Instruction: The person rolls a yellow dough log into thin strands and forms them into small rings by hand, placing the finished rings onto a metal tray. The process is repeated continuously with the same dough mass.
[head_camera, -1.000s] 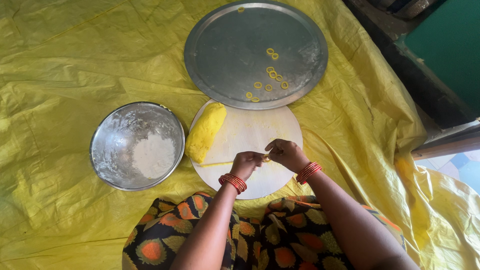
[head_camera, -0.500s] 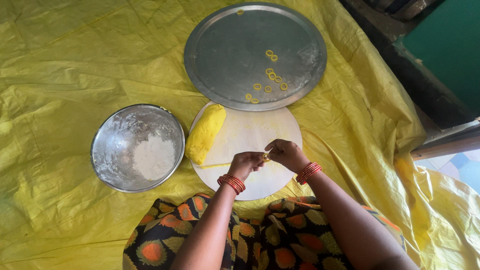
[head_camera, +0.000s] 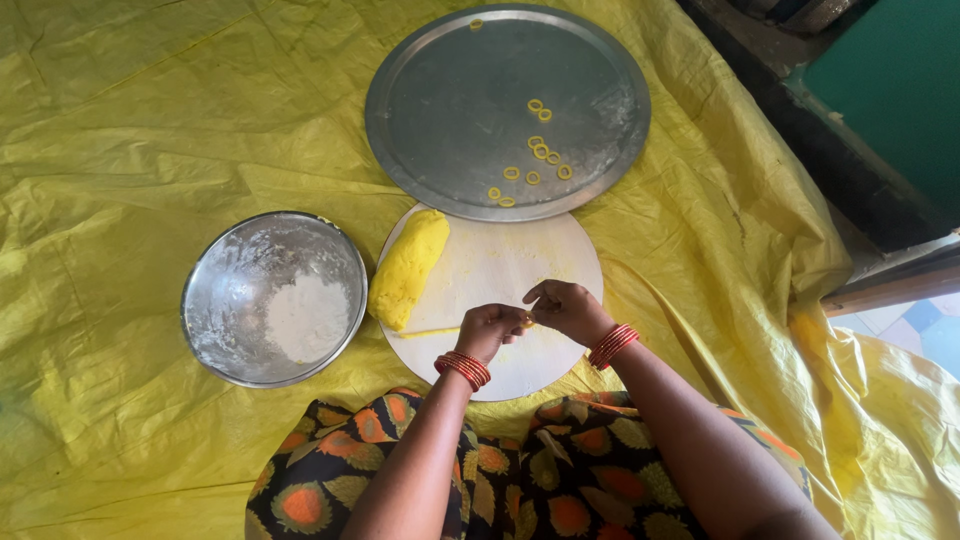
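Fingertips of left hand (head_camera: 490, 328) and right hand (head_camera: 566, 308) pinch dough bit (head_camera: 526, 321).

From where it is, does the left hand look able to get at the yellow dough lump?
Probably yes: left hand sits on the same white board, dough lump lies beside it, nothing between.

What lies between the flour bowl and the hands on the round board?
In the head view, the yellow dough lump and a thin dough rope lie between the bowl and the hands on the board.

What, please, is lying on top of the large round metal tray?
About nine small yellow dough rings lie on the large round metal tray. Its near edge overlaps the round white board, hiding that strip.
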